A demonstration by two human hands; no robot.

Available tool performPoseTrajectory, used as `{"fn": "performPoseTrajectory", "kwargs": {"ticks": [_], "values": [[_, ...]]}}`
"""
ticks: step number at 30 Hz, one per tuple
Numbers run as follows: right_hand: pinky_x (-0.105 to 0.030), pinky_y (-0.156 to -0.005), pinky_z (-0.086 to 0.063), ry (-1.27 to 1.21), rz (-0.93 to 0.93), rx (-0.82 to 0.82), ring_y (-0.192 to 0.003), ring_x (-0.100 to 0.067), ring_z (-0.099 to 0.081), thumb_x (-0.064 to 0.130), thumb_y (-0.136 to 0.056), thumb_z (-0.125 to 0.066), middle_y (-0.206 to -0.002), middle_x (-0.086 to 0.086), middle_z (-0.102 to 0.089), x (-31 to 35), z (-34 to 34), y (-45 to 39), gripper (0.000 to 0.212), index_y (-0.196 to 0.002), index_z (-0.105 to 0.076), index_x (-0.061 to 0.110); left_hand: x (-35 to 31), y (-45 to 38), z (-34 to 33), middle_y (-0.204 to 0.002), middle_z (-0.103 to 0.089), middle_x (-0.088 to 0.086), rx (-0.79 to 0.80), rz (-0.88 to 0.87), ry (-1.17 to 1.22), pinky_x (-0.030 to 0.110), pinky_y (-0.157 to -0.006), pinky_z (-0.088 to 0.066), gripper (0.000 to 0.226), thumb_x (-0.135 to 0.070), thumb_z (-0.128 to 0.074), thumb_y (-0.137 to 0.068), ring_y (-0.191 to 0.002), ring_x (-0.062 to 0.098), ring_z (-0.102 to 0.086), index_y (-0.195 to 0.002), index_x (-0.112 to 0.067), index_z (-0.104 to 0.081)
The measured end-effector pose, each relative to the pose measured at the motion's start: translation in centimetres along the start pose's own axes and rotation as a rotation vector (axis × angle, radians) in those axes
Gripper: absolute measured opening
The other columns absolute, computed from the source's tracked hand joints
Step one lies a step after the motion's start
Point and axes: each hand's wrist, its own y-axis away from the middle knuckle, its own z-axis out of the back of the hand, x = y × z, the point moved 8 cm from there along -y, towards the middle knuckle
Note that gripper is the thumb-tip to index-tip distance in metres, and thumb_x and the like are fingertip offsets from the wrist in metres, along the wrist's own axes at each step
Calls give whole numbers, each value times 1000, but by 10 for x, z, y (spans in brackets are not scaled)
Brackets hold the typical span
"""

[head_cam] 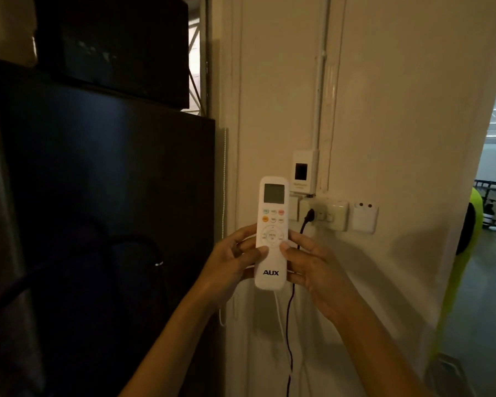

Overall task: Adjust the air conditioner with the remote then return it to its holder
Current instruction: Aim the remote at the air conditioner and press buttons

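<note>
Fingers of the left hand (235, 262) and right hand (312, 265) are closed around the lower half of the upright white remote (272, 233), thumbs on its face, just before the cream wall (384, 110) below the empty holder (304, 171).

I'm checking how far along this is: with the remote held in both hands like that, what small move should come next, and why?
Probably press a button with a thumb. Both the left hand and right hand hold the white remote upright, facing the person, with both thumbs resting just below the round button pad. Its screen looks blank, so no setting seems entered yet. The white holder on the wall can wait.
</note>
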Motion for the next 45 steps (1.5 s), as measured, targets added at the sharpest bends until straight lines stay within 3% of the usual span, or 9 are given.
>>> {"fn": "performPoseTrajectory", "kwargs": {"ticks": [4,8,14,25,32,41,45], "values": [[-33,-71,-60,-1,20,53,-97,-19,-71,18,-86,-61,-114,0,-71,1,-14,9,46,-131,-52,24,-9,17,9,-119,-68,-2,4,17,-26,38,-83,-59,42,-8,-57,-90,-105,18,-67,-126,-29,-51],[-39,-78,-60,32,16,70,-98,-20,-70,18,-85,-62,-115,0,-71,-4,-37,32,50,-133,-50,24,-12,48,21,-117,-70,-4,39,53,-7,39,-86,-58,42,-8,-56,-90,-105,17,-67,-128,-25,-50],[-39,-80,-59,81,31,105,-100,-20,-69,16,-85,-62,-117,-3,-70,4,-53,47,51,-133,-49,24,-19,65,30,-118,-70,-4,67,68,5,44,-90,-54,43,-8,-58,-88,-107,18,-66,-127,-27,-52],[-31,-72,-60,127,116,157,-97,-17,-71,16,-85,-62,-111,3,-73,38,-59,43,46,-130,-53,26,-50,64,28,-116,-71,-5,73,-8,55,31,-79,-60,40,-8,-58,-88,-106,17,-67,-120,-32,-56],[-24,-65,-58,144,190,196,-94,-11,-71,17,-86,-61,-102,16,-74,71,-68,31,37,-104,-60,49,-85,52,31,-112,-72,-7,48,-69,20,28,-74,-60,40,-6,-59,-88,-103,15,-69,-118,-31,-56],[-24,-61,-58,114,290,246,-88,-13,-73,16,-85,-63,-93,15,-76,141,-83,-5,33,-106,-58,42,-159,22,40,-111,-73,-5,67,-176,-20,28,-74,-60,38,-5,-57,-89,-103,18,-68,-122,-24,-55],[-25,-61,-59,113,323,263,-86,-13,-73,15,-85,-63,-91,14,-77,175,-95,-23,39,-119,-57,31,-193,8,49,-110,-73,-1,49,-208,-23,30,-73,-61,39,-5,-56,-89,-103,21,-68,-126,-19,-53]]}}
